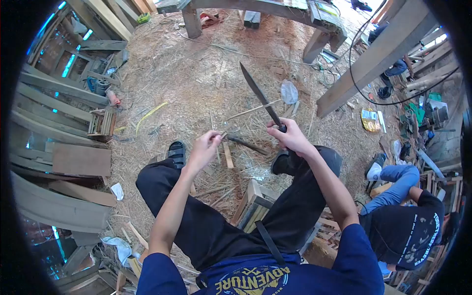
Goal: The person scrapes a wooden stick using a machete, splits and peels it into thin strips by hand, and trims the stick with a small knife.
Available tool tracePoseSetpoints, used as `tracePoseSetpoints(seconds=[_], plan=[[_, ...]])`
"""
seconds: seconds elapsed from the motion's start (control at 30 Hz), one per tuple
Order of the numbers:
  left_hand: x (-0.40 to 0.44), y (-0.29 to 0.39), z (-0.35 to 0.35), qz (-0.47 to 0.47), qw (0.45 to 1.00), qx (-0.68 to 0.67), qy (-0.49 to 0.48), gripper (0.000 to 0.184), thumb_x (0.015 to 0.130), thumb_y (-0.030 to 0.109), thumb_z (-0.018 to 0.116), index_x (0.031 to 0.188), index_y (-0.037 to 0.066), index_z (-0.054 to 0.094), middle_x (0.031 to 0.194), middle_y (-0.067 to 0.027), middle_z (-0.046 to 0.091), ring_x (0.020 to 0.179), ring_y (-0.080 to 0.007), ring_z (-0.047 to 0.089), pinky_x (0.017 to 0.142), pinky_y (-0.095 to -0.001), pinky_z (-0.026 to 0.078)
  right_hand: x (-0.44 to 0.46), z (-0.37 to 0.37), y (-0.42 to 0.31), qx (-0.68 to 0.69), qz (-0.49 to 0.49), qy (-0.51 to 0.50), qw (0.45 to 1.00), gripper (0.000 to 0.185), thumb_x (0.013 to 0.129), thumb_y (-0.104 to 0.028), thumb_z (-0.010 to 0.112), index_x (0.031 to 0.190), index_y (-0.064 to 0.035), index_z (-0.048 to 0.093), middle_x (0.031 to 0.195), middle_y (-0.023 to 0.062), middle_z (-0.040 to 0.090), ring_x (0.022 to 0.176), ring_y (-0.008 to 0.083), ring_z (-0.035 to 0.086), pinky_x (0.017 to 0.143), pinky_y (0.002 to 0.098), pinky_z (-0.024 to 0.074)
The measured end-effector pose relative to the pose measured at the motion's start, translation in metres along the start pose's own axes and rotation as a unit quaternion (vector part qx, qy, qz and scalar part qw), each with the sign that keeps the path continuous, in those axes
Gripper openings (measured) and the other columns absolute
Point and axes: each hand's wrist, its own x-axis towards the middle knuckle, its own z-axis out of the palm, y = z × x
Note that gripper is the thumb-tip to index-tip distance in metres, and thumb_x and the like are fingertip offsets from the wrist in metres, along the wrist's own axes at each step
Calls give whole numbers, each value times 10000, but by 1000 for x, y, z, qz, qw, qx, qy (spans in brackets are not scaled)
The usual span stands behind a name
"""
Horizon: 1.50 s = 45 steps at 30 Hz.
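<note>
My right hand (pixel 292 135) is closed round the dark handle of a large knife (pixel 259 91). Its long dark blade points up and away to the left, over the floor. My left hand (pixel 206 147) is pinched in front of my knees; a small thin piece seems to be at its fingertips, too small to name. Just past those fingertips a dark, narrow, slightly curved piece (pixel 247 145) slants down to the right. A pale wood strip (pixel 228 155) lies below it. Between my legs is a small wooden frame (pixel 254 197).
Shavings and straw cover the floor (pixel 187 78). A wooden workbench (pixel 260 7) stands ahead, a slanting post (pixel 373 59) to the right. A co-worker (pixel 400 221) sits close on my right; another person is farther back. Timber planks (pixel 61 157) line the left wall.
</note>
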Motion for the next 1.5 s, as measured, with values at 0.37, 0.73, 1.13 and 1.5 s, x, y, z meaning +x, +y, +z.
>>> tracePoseSetpoints(seconds=[0.37, 0.73, 1.13, 1.5], plan=[[9, 9, -24, 42, 989, 139, -15, 440, 1019, 437, 544, 1128, 25, 652, 951, -207, 693, 912, -386, 678, 834, -441, 522, 9, 28, -16, 260, 122, -180, 941, 285, 951, -214, 711, 1148, -32, 614, 680, -65, 460, 487, 32, 420, 414, 228, 351], [-6, -1, -27, -18, 971, 222, 83, 457, 1021, 453, 528, 885, 33, 647, 858, -211, 681, 825, -413, 667, 714, -514, 499, 33, 81, 12, -6, 73, -6, 997, 312, 883, -172, 782, 1024, -33, 541, 671, -19, 527, 480, 82, 538, 416, 258, 436], [-6, 7, -38, -43, 962, 244, 115, 498, 1015, 517, 496, 907, 68, 681, 804, -164, 700, 797, -386, 685, 704, -490, 502, 41, 98, 2, 92, 67, 12, 993, 239, 831, -54, 748, 896, -54, 518, 630, -22, 495, 425, 90, 464, 362, 282, 347], [-2, 3, -28, -103, 972, 197, 74, 543, 1006, 565, 486, 939, 70, 702, 780, -187, 685, 783, -382, 681, 691, -486, 483, 24, 98, 8, 319, 166, -59, 931, 187, 847, 11, 632, 915, -84, 486, 647, -16, 488, 422, 84, 434, 375, 280, 366]])
